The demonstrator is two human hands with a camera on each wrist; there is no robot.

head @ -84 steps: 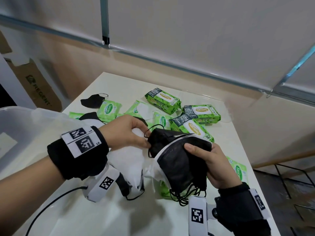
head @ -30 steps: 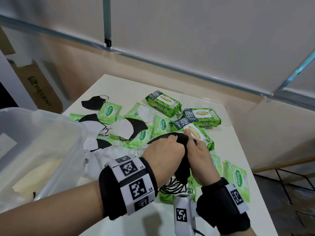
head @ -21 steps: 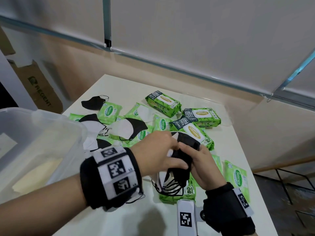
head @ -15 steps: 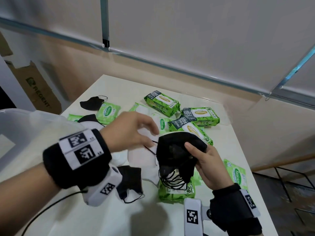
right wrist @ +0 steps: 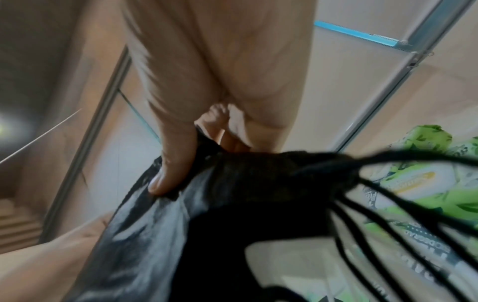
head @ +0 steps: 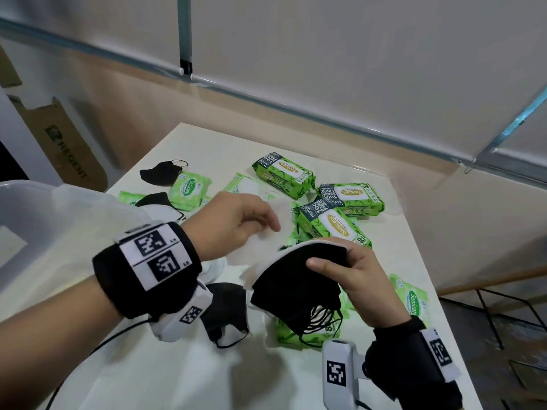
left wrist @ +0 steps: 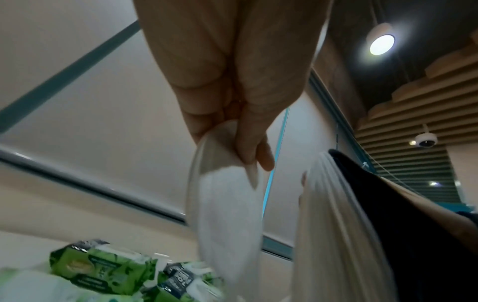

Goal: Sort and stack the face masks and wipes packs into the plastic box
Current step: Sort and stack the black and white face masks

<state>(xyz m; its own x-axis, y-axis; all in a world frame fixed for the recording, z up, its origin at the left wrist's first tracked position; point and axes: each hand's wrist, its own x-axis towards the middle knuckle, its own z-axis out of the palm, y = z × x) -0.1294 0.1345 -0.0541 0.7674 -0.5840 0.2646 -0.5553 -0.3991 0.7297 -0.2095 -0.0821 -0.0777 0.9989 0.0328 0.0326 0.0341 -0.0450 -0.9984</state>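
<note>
Around the hands, wipes packs [head: 334,226] and a black mask [head: 161,174] litter the table [head: 207,374].

Plastic box [head: 35,208] cropped left.

Our left hand [head: 233,220] is raised over the table, thumb and fingers [left wrist: 248,143] pinching a white mask [left wrist: 227,214]. Our right hand [head: 352,279] grips a stack of black masks [head: 296,282], thumb [right wrist: 175,163] pressed across its top. Both wrists wear black bands.
</note>
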